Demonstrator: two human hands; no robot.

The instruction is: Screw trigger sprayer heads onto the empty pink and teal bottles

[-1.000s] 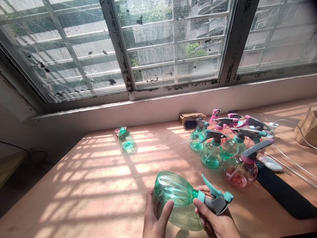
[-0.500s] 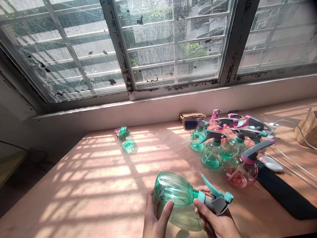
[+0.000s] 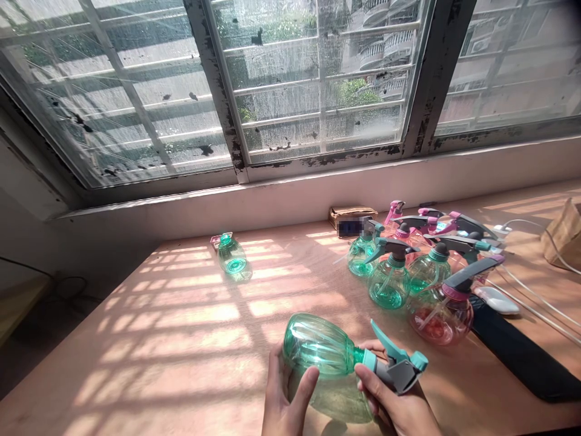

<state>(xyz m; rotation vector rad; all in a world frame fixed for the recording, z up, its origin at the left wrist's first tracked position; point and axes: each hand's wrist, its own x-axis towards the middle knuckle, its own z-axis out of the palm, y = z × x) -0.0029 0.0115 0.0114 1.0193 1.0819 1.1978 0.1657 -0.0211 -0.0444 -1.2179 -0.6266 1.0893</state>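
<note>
A clear green spray bottle [image 3: 318, 345] lies on its side in both hands, low over the table's front part. Its teal and grey trigger head [image 3: 399, 366] points right. My left hand [image 3: 290, 387] is closed around the bottle's body near its base, thumb in front. At the neck, my right hand [image 3: 385, 393] grips the teal collar between thumb and fingers. Green-tinted light falls on the table beneath the bottle. Nearest on the right stands a pink spray bottle [image 3: 440, 321] with a grey trigger.
Several green and pink spray bottles [image 3: 389, 284] cluster at the right. A green bottle without a trigger head [image 3: 232, 257] stands back left. A cardboard box [image 3: 353, 213], a white mouse [image 3: 497, 300], a black pad [image 3: 526, 351], white cables and a brown paper bag [image 3: 563, 236] are also there.
</note>
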